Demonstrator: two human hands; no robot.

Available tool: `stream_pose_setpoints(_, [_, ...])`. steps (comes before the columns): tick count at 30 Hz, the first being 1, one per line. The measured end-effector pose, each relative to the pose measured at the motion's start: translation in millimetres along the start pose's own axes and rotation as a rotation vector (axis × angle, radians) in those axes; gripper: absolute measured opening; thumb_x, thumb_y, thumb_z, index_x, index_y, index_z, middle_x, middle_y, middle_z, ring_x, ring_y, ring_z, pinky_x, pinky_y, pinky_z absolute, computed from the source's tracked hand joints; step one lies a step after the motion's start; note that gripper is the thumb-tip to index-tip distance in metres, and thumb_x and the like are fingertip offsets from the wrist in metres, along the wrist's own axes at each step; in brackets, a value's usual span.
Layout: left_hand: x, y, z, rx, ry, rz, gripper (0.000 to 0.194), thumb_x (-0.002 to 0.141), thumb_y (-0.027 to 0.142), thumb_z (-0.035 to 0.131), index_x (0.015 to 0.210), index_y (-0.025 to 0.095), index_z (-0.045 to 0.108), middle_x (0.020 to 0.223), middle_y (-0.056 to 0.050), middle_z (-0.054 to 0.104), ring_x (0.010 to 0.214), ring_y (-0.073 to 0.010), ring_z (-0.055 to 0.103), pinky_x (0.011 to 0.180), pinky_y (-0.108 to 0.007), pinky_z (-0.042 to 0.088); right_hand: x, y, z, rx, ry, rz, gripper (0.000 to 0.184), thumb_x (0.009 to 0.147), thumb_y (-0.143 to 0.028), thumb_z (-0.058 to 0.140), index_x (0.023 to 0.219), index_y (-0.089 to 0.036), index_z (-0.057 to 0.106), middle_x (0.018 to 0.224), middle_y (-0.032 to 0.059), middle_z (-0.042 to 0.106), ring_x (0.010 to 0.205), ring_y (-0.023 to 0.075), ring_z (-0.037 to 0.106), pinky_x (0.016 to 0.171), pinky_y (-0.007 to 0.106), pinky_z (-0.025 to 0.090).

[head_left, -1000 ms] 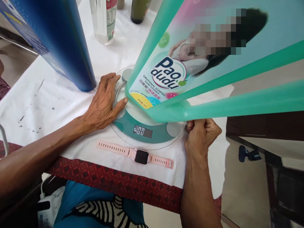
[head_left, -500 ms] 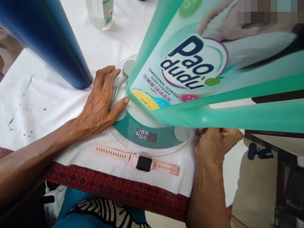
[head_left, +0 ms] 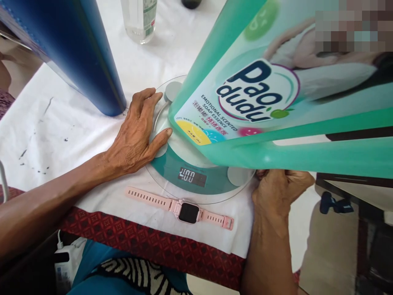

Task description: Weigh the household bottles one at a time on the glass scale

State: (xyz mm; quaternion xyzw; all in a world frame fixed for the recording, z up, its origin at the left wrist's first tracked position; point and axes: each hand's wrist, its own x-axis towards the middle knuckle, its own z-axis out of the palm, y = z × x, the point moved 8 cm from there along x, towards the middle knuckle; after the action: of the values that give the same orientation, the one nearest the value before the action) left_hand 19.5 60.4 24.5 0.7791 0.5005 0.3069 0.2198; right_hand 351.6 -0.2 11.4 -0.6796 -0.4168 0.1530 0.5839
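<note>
A large green detergent bottle (head_left: 196,110) labelled "Pao dudu" stands on a round glass scale (head_left: 159,164), its upper part running out of view to the upper right. The scale's display (head_left: 192,176) is lit and its main digits look like 0.0. My left hand (head_left: 135,135) lies open over the left edge of the scale, thumb stretched towards the bottle's base. At the scale's right edge, my right hand (head_left: 276,188) is closed in a fist. The bottle covers part of its fingers, so what they grip, if anything, is hidden.
A tall blue bottle (head_left: 92,57) stands left of the scale. A pink watch (head_left: 188,213) lies in front of it on the white cloth (head_left: 70,135). Farther back are a clear bottle (head_left: 139,20) and the base of a dark one (head_left: 191,3). Dark slippers (head_left: 336,203) lie on the floor.
The camera view has shifted closer, so the green bottle fills more of the picture. Both hands keep their places at the scale's edges.
</note>
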Motion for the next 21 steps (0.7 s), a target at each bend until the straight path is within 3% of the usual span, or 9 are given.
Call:
stream_pose_setpoints(10, [-2.0,-1.0,1.7,0.021,0.02,0.076,0.061,0.102,0.057,0.05,0.153,0.027,0.035,0.157,-0.013,0.042,0.15,-0.0353,0.037,0.124,-0.067,0.036,-1.1,4.5,0.6,0.001,-0.026,0.033,0.051,0.073,-0.024,0.076,0.044,-0.022,0.034,0.041,-0.0085,0.034,0.041,0.0053,0.034,0.042,0.022,0.027])
stream_pose_setpoints(14, [-3.2,-2.1,3.4,0.023,0.023,0.08,0.063,0.103,0.058,0.048,0.155,0.027,0.032,0.158,-0.016,0.04,0.151,-0.0372,0.036,0.123,-0.067,0.035,-0.7,-2.2,-4.2,0.071,0.026,0.087,0.041,0.074,-0.033,0.076,0.049,-0.022,0.045,0.044,-0.0066,0.04,0.042,0.0077,0.04,0.041,0.022,0.03])
stream_pose_setpoints(17, [-4.7,-2.3,2.0,0.014,0.047,0.069,0.062,0.104,0.053,0.049,0.156,0.024,0.03,0.157,-0.018,0.039,0.151,-0.0375,0.037,0.123,-0.065,0.036,5.7,-41.7,-2.7,0.214,0.08,0.018,0.027,0.071,-0.045,0.077,0.07,-0.023,0.061,0.067,-0.0034,0.058,0.063,0.0134,0.059,0.055,0.025,0.049])
stream_pose_setpoints(21, [-9.5,0.3,-1.4,0.002,0.079,0.078,0.062,0.105,0.044,0.05,0.157,0.021,0.027,0.157,-0.021,0.038,0.148,-0.0391,0.041,0.121,-0.064,0.041,12.8,-123.1,21.3,0.378,-0.027,-0.222,0.041,0.085,-0.067,0.064,0.098,-0.028,0.068,0.097,0.0023,0.067,0.095,0.0222,0.069,0.073,0.036,0.059])
